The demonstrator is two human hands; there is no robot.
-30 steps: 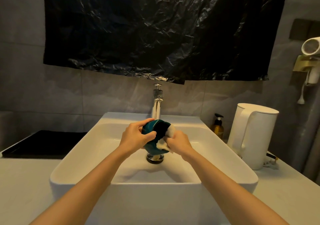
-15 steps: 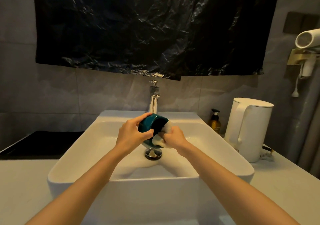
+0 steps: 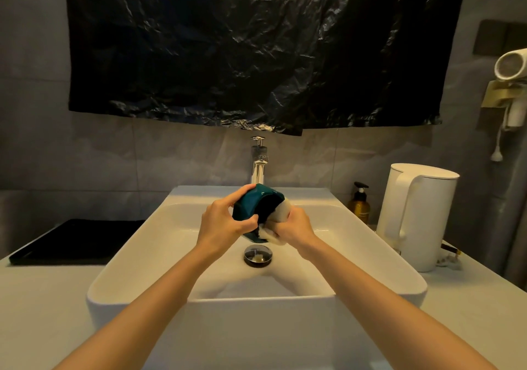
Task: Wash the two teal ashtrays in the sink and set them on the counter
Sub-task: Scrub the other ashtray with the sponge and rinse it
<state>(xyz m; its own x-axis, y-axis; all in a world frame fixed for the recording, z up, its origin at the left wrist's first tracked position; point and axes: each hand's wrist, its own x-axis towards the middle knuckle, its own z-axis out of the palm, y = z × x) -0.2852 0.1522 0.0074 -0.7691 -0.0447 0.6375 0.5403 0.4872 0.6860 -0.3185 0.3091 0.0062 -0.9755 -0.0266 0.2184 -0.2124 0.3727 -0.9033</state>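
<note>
In the head view, the left hand gripped the teal ashtray on edge above the sink, probably so drips fell in the basin. The right hand curled round a pale sponge, pressing it into the hollow. The faucet stood close behind. A white kettle stood on the counter to the right. No second ashtray showed.

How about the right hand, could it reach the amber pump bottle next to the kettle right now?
Probably yes: the pump bottle stands past the sink rim with nothing between it and the right hand, though that hand grips a pale sponge against the ashtray.
</note>
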